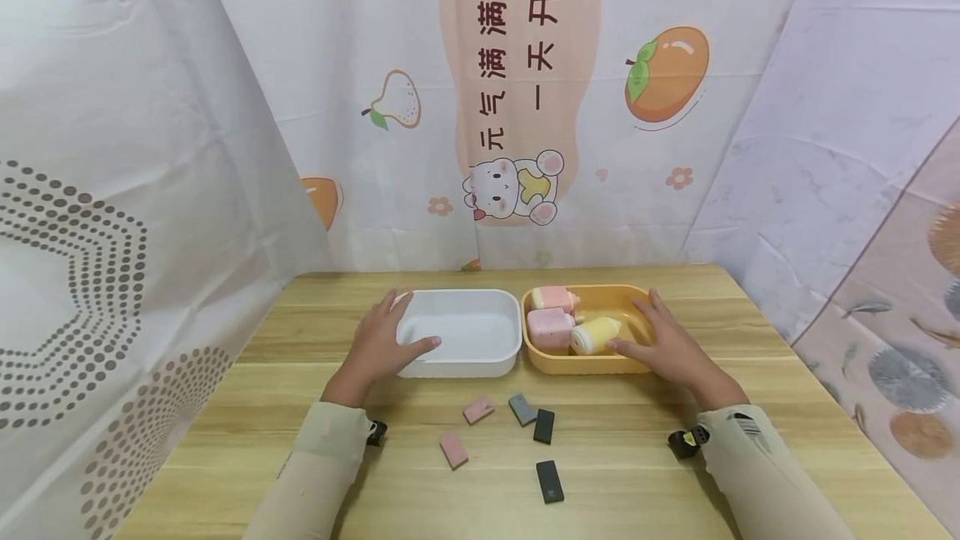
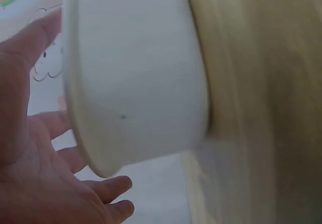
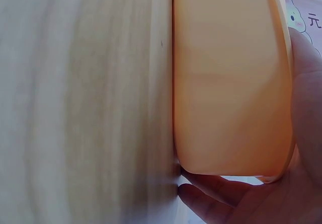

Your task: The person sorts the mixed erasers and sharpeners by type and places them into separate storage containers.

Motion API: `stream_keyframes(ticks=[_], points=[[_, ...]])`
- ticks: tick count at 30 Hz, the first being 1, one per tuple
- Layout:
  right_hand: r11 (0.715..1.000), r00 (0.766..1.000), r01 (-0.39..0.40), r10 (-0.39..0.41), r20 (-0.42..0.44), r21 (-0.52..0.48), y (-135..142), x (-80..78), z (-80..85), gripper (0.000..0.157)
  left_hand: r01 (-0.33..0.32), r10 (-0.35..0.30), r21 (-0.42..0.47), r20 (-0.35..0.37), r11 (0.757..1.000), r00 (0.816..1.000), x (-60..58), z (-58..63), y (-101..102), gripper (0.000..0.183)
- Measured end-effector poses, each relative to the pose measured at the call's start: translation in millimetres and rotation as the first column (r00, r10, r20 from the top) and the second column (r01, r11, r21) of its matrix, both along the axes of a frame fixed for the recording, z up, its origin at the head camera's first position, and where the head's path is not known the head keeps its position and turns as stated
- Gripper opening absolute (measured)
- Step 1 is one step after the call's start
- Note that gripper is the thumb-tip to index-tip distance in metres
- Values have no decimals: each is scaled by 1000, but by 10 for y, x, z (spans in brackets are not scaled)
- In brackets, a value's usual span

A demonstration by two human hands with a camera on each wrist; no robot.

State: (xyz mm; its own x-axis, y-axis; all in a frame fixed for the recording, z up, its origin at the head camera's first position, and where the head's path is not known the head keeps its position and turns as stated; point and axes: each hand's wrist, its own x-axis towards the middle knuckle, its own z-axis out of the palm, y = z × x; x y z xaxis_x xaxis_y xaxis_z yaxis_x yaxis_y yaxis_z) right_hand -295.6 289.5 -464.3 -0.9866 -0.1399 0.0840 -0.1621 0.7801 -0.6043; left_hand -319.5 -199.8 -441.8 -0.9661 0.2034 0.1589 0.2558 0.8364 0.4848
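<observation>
At the left end of a white plastic bin [image 1: 459,368] is my left hand [image 1: 378,346], its fingers spread behind the rim and its thumb over the inside. The left wrist view shows the white bin [image 2: 136,78] close up beside the spread fingers. My right hand [image 1: 666,350] rests around the right end of an orange bin [image 1: 588,364], thumb over its front rim. Two fingertips reach low by the orange bin's [image 3: 231,83] end wall in the right wrist view. Inside lie a yellow bottle [image 1: 597,335], a pink bottle [image 1: 550,328] and a peach bottle [image 1: 553,298].
Several small flat blocks lie on the wooden table [image 1: 337,490] in front of the bins: pink [image 1: 453,450] ones, a grey block [image 1: 522,409] and black [image 1: 550,482] ones. Printed curtains [image 1: 405,190] hang behind and at both sides.
</observation>
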Motion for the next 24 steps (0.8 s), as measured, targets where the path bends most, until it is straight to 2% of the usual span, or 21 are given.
stream_keyframes(ticks=[6, 11, 16, 24], points=[[1000, 1000, 3, -3, 7, -3, -10, 3, 2, 113, 1, -3, 17, 89, 1000, 996, -12, -103, -67, 118], [1000, 1000, -1, 1, -3, 1, 1, -6, 2, 112, 27, -35, 59, 138, 998, 990, -6, -141, -100, 126], [1000, 1000, -4, 4, -1, -4, 6, -13, -2, 112, 27, -43, 102, 153, 994, 987, 7, -143, -101, 131], [1000, 1000, -1, 1, 0, -7, 5, -6, 0, 112, 23, -40, 101, 168, 995, 985, 20, -150, -90, 129]])
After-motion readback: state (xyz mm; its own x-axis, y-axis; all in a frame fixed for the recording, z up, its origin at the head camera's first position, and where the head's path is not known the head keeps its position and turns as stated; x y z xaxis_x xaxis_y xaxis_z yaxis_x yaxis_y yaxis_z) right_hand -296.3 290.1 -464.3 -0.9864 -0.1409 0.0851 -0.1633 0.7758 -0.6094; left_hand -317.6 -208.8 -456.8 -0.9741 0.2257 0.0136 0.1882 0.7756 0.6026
